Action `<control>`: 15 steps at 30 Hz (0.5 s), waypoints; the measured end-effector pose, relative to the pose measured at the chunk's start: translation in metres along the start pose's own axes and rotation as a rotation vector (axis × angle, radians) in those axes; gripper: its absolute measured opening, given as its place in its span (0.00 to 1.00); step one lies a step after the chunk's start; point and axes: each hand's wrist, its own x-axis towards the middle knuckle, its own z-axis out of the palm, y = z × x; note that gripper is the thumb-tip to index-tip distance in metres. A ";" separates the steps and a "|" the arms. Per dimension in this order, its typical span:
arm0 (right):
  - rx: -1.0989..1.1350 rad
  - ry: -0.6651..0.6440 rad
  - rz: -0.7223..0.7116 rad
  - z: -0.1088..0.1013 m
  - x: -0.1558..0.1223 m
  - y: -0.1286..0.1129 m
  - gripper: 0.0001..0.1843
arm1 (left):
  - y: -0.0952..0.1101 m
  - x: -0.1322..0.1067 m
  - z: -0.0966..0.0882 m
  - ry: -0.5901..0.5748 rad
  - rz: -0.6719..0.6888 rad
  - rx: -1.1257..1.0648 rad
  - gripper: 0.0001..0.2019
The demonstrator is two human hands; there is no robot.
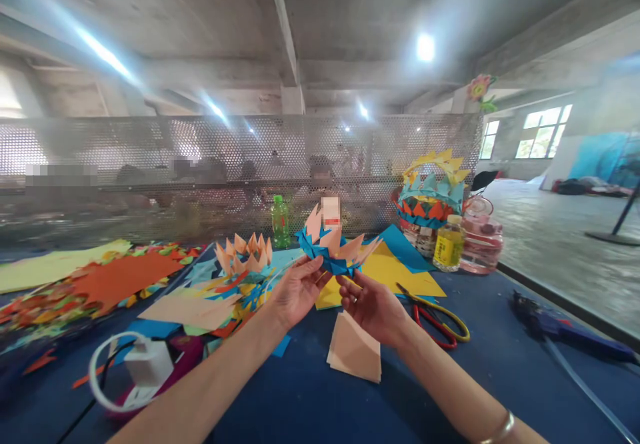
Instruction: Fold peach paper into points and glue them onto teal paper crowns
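A folded paper ring (pixel 336 252), blue at its base with peach points standing up, is held above the table between my two hands. My left hand (pixel 300 287) pinches its left lower edge, thumb on the near side. Fingers of my right hand (pixel 373 301) are curled around the right lower edge. Below them lies a small stack of peach paper squares (pixel 355 349). Left of the ring, a peach pointed paper ring (pixel 244 255) rests among loose folded pieces. Red and yellow scissors (pixel 439 321) lie to the right of my right hand.
Yellow sheets (pixel 400 271) and a blue sheet (pixel 407 247) lie behind. At right stand a stacked paper basket (pixel 433 194), a yellow bottle (pixel 449 244) and a hot glue gun (pixel 565 327). A green bottle (pixel 281 223), paper scraps (pixel 35 314) and a white charger (pixel 147 364) are leftward.
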 end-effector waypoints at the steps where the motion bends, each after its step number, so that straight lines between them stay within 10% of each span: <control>1: 0.009 0.012 -0.033 -0.001 0.001 -0.002 0.04 | -0.002 0.000 -0.001 -0.007 -0.009 0.005 0.08; 15: -0.029 0.048 -0.151 -0.010 0.006 -0.008 0.10 | -0.020 -0.004 -0.006 -0.110 -0.043 0.143 0.07</control>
